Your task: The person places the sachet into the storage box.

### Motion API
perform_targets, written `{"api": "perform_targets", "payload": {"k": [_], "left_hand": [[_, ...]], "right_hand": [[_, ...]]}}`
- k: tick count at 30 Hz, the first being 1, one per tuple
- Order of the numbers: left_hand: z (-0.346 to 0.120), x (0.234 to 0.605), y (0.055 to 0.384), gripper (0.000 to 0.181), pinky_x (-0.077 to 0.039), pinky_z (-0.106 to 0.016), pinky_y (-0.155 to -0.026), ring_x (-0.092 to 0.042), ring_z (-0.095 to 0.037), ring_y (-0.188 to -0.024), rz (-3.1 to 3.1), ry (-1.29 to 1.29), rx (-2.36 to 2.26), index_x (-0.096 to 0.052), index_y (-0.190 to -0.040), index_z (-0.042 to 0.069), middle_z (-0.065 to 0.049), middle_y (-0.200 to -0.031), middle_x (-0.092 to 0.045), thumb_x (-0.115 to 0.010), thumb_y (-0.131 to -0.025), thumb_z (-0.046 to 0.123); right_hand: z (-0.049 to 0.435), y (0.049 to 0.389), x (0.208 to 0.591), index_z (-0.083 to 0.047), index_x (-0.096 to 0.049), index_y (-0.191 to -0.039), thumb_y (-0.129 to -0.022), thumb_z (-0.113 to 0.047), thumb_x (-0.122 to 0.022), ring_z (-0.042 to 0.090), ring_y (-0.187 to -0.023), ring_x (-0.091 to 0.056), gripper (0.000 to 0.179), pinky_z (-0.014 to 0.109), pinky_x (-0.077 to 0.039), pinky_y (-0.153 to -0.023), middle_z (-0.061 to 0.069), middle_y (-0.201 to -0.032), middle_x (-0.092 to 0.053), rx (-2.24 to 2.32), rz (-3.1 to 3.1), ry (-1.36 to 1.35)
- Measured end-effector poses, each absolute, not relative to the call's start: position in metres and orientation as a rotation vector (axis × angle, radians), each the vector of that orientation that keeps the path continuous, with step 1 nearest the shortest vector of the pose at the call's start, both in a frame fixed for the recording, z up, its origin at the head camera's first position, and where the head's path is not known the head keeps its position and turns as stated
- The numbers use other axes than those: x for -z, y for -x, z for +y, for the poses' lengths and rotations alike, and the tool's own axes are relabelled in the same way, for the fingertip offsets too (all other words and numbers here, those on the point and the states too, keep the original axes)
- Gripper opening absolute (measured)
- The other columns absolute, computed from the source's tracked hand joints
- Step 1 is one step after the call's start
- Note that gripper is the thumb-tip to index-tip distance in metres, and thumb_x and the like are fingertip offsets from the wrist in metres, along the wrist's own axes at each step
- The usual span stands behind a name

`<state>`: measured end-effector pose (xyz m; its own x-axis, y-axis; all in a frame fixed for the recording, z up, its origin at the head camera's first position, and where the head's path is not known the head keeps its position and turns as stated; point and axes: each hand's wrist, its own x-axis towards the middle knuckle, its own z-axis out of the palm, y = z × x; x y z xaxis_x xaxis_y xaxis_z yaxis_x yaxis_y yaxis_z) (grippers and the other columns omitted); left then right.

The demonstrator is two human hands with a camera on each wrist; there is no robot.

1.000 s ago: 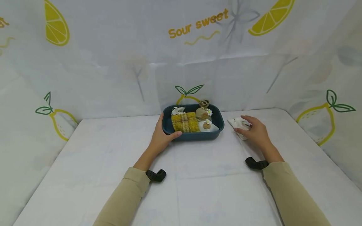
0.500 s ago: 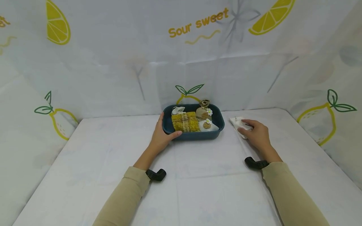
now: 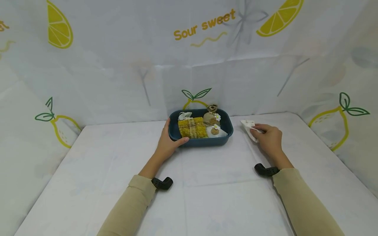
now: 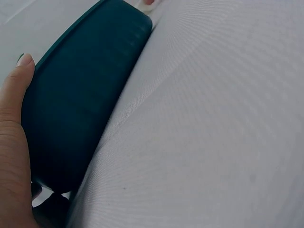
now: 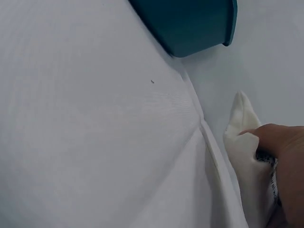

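A dark teal plastic tub (image 3: 203,142) stands at the back of the table. In it lie a yellow-brown woven pouch (image 3: 192,127), a small white pouch (image 3: 185,115), a tan drawstring sachet (image 3: 210,119) and a white sachet with a flower (image 3: 217,131). My left hand (image 3: 166,144) grips the tub's left end, the thumb along its front wall; the left wrist view shows this thumb (image 4: 21,80) against the wall. To the tub's right, my right hand (image 3: 269,139) pinches a white cloth pouch (image 3: 248,126), seen in the right wrist view with dark print partly covered by the hand.
White cloth covers the table (image 3: 183,203) and hangs as a lemon-printed backdrop (image 3: 118,82) right behind the tub. A raised crease (image 5: 209,137) in the cloth runs between the tub and the pouch.
My right fingers have closed on the white pouch, which is now bunched and tilted up in the grip. The left hand and the tub have stayed in place.
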<state>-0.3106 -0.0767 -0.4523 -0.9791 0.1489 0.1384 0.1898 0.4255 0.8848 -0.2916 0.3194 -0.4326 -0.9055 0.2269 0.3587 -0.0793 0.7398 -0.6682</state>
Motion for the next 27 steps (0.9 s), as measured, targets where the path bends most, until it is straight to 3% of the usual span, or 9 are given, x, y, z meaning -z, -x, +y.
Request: {"api": "perform_targets", "payload": {"k": [2, 4, 6, 8, 10, 17, 23, 27], "left_hand": [[-0.077, 0.452, 0.311, 0.122, -0.023, -0.063, -0.123, -0.016, -0.032, -0.158, -2.62, 0.306, 1.636, -0.002, -0.164, 0.031, -0.005, -0.172, -0.011, -0.075, -0.075, 0.071], [-0.076, 0.452, 0.311, 0.122, -0.023, -0.063, -0.123, -0.016, -0.032, -0.158, -2.618, 0.305, 1.639, -0.003, -0.164, 0.031, -0.005, -0.172, -0.011, -0.076, -0.075, 0.072], [-0.076, 0.453, 0.311, 0.122, -0.022, -0.063, -0.123, -0.016, -0.032, -0.158, -2.617, 0.308, 1.642, -0.003, -0.164, 0.031, -0.004, -0.172, -0.011, -0.076, -0.075, 0.072], [-0.076, 0.452, 0.311, 0.122, -0.022, -0.063, -0.123, -0.016, -0.032, -0.158, -2.615, 0.312, 1.645, -0.003, -0.164, 0.03, -0.004, -0.172, -0.01, -0.076, -0.076, 0.071], [-0.076, 0.452, 0.311, 0.121, -0.023, -0.063, -0.123, -0.016, -0.032, -0.158, -2.615, 0.315, 1.646, -0.003, -0.164, 0.03, -0.004, -0.172, -0.01, -0.076, -0.076, 0.07], [-0.077, 0.453, 0.311, 0.121, -0.023, -0.063, -0.122, -0.016, -0.032, -0.158, -2.61, 0.313, 1.645, -0.003, -0.164, 0.03, -0.004, -0.172, -0.011, -0.076, -0.076, 0.07], [-0.077, 0.455, 0.311, 0.121, -0.022, -0.062, -0.123, -0.015, -0.031, -0.159, -2.602, 0.311, 1.658, -0.003, -0.164, 0.03, -0.003, -0.172, -0.01, -0.077, -0.076, 0.069], [-0.078, 0.454, 0.311, 0.12, -0.022, -0.062, -0.124, -0.015, -0.03, -0.159, -2.606, 0.314, 1.66, -0.002, -0.164, 0.032, -0.003, -0.172, -0.01, -0.076, -0.077, 0.069]], "right_hand": [[0.316, 0.292, 0.428, 0.003, -0.076, -0.113, -0.093, -0.019, -0.074, 0.035, -0.119, -0.067, 0.03, 0.038, -0.055, -0.097, 0.019, -0.123, -0.072, -1.0, -2.48, 0.102], [0.312, 0.293, 0.422, 0.001, -0.077, -0.11, -0.092, -0.019, -0.075, 0.016, -0.107, -0.071, 0.027, 0.019, -0.053, -0.087, 0.017, -0.12, -0.073, -1.002, -2.441, 0.082], [0.308, 0.293, 0.416, 0.001, -0.078, -0.109, -0.091, -0.017, -0.076, -0.006, -0.095, -0.066, 0.026, 0.005, -0.046, -0.076, 0.017, -0.118, -0.074, -1.009, -2.402, 0.046], [0.304, 0.293, 0.41, 0.001, -0.078, -0.108, -0.09, -0.017, -0.077, -0.022, -0.087, -0.054, 0.025, -0.003, -0.039, -0.07, 0.017, -0.118, -0.074, -1.03, -2.375, 0.015], [0.298, 0.292, 0.403, 0.002, -0.078, -0.108, -0.09, -0.015, -0.077, -0.029, -0.085, -0.048, 0.024, -0.004, -0.04, -0.07, 0.018, -0.119, -0.074, -1.061, -2.346, -0.013], [0.269, 0.283, 0.379, 0.006, -0.077, -0.105, -0.088, -0.006, -0.077, -0.025, -0.083, -0.054, 0.021, -0.001, -0.046, -0.067, 0.023, -0.119, -0.072, -1.185, -2.249, -0.119], [0.242, 0.285, 0.37, 0.005, -0.078, -0.105, -0.088, -0.007, -0.077, -0.022, -0.085, -0.056, 0.021, 0.0, -0.047, -0.067, 0.019, -0.12, -0.073, -1.202, -2.251, -0.18], [0.222, 0.29, 0.369, 0.002, -0.079, -0.105, -0.088, -0.008, -0.078, 0.001, -0.096, -0.068, 0.02, -0.001, -0.046, -0.069, 0.018, -0.12, -0.074, -1.212, -2.248, -0.218]]}}
